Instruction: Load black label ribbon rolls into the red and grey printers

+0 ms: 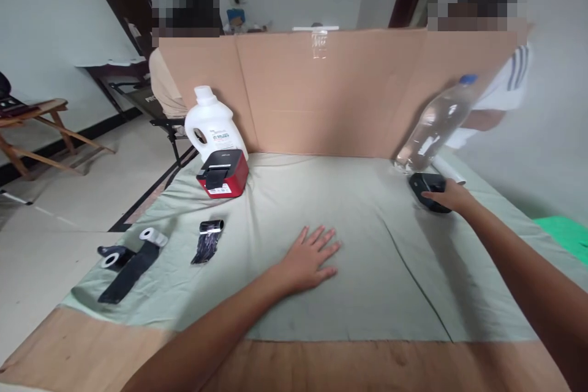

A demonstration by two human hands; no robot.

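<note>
The black device point(421, 187), a compact, boxy unit with a dark, partly glossy surface, is located before the right end of the cardboard panel point(331, 95); the right hand point(454, 197) grips its side, fingers curled and thumb across the near part. The left hand point(309, 259) is open, palm down with fingers spread, on the pale green cloth point(362, 294) before the panel's middle. An opaque white jug point(215, 124) stands at the panel's left end and a clear, blue-capped bottle point(436, 125) at its right; their contents cannot be determined.

Left fingers point(329, 251) spread on cloth point(294, 196), right fingers point(436, 198) gripping black device point(426, 184)
</note>
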